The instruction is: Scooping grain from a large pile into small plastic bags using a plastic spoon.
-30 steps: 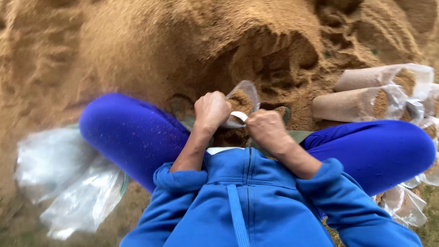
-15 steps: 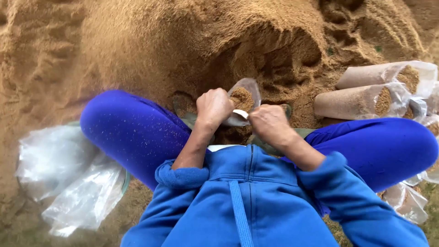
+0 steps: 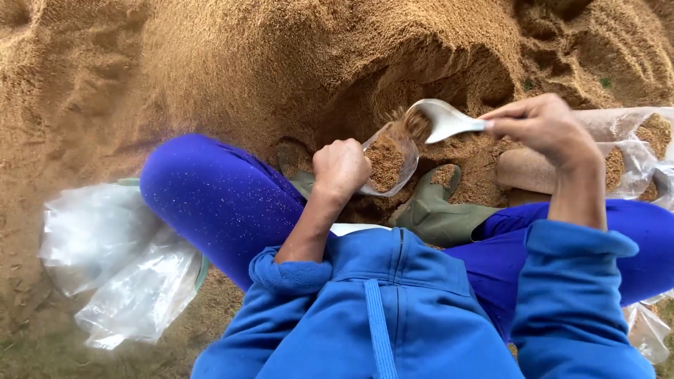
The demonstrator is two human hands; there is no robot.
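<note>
I sit cross-legged in blue trousers and a blue top before a big heap of brown sawdust (image 3: 295,63). My left hand (image 3: 340,167) grips the rim of a clear plastic bag (image 3: 390,165) that stands open and partly filled with sawdust. My right hand (image 3: 544,126) holds a white scoop (image 3: 442,119) by its handle, tilted over the bag's mouth. Sawdust spills from the scoop's tip into the bag. The bag's lower part is hidden behind my left hand and knee.
Several filled clear bags (image 3: 625,151) lie on their sides at the right. A loose pile of empty clear plastic bags (image 3: 119,263) lies at my left knee. A green rubber boot (image 3: 439,210) shows between my legs.
My right hand has left the bag's rim, lifted to the right, and now holds the scoop tipped over the bag. The left hand stays on the bag.
</note>
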